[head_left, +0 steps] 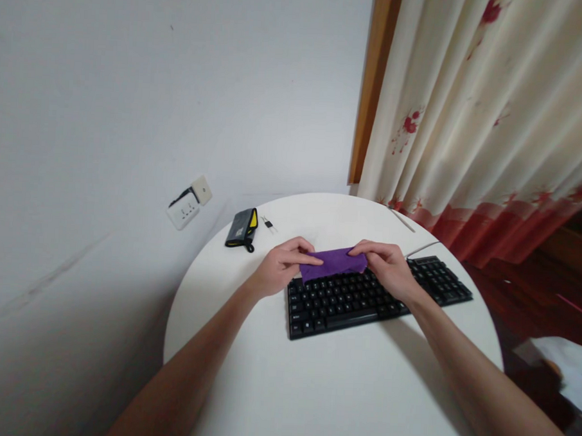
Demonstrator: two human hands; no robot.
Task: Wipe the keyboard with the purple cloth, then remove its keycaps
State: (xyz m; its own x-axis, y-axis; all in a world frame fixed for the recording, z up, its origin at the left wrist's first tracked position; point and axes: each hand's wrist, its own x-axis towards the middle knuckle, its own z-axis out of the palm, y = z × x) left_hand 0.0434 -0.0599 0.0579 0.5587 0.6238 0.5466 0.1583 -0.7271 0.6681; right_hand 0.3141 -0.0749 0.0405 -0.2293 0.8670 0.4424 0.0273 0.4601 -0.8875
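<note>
A folded purple cloth is stretched between my two hands, over the back rows of a black keyboard. My left hand pinches the cloth's left end, thumb and fingers closed on it. At the other end, my right hand grips the cloth's right edge between thumb and fingers, above the right part of the keyboard. The cloth hides some of the upper keys. Whether it touches the keys along its whole lower edge I cannot tell.
The keyboard lies on a round white table. Toward the back left are a grey and yellow folded pouch and a small black-and-white item. A pale stick-like object lies near the curtain. A wall socket is at left.
</note>
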